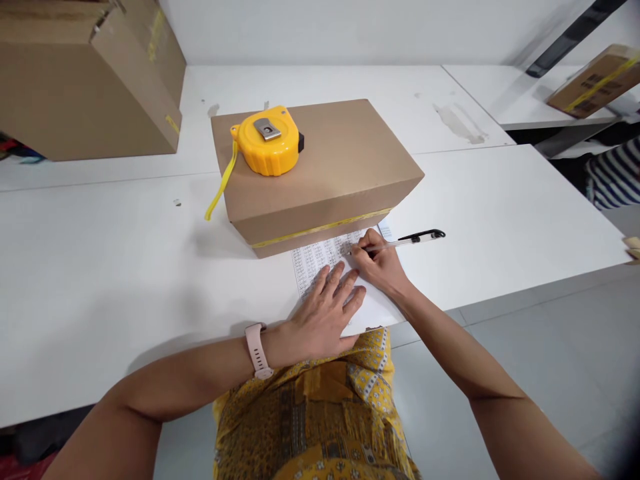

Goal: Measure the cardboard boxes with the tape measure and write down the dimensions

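Note:
My right hand (pixel 379 263) grips a pen (pixel 410 239) with its tip on a printed sheet of paper (pixel 320 257) at the near edge of the white table (pixel 125 267). My left hand (pixel 325 310) lies flat on the sheet with fingers spread, holding it down. Just beyond the sheet stands a closed cardboard box (pixel 325 163) with yellow tape along its lower edge. A yellow tape measure (pixel 269 140) rests on top of the box, its yellow strap hanging over the left side.
A large cardboard box (pixel 90 73) sits at the back left of the table. Another taped box (pixel 595 80) lies on a separate table at the right. A person's striped sleeve (pixel 615 173) shows at the right edge. Grey floor lies to my right.

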